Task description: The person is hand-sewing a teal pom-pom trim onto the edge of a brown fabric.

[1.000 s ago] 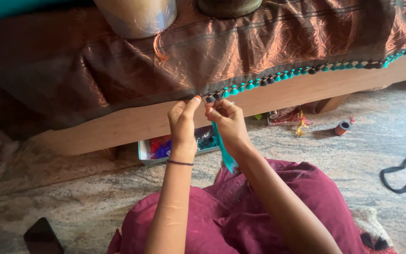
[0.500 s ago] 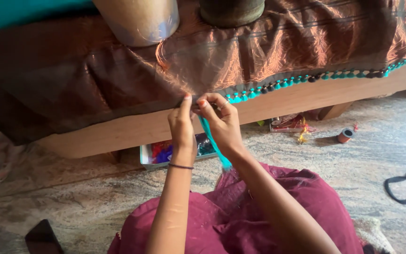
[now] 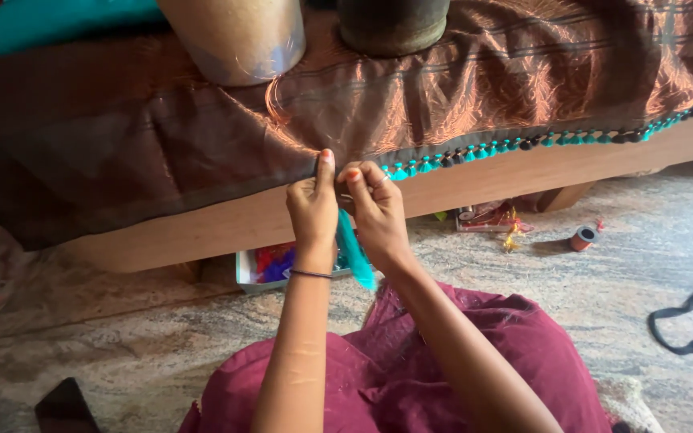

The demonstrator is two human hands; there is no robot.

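Brown silk fabric (image 3: 202, 136) hangs over the wooden ledge (image 3: 483, 180); left hand (image 3: 313, 210) pinches its hem, right hand (image 3: 374, 210) grips teal thread (image 3: 353, 250) beside the teal tassels (image 3: 475, 152).

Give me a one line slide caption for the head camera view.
Both hands, left hand and right hand, pinch the brown fabric edge where the teal tassel trim ends, teal thread hanging between them.

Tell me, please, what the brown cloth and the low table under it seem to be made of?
The brown cloth looks like silk or a silk-like weave: it has a coppery sheen and fine woven patterns. The low table seems to be wood or a wood-look board: its edge is smooth, matte and light tan. Both hands, left hand and right hand, pinch the cloth's hem.
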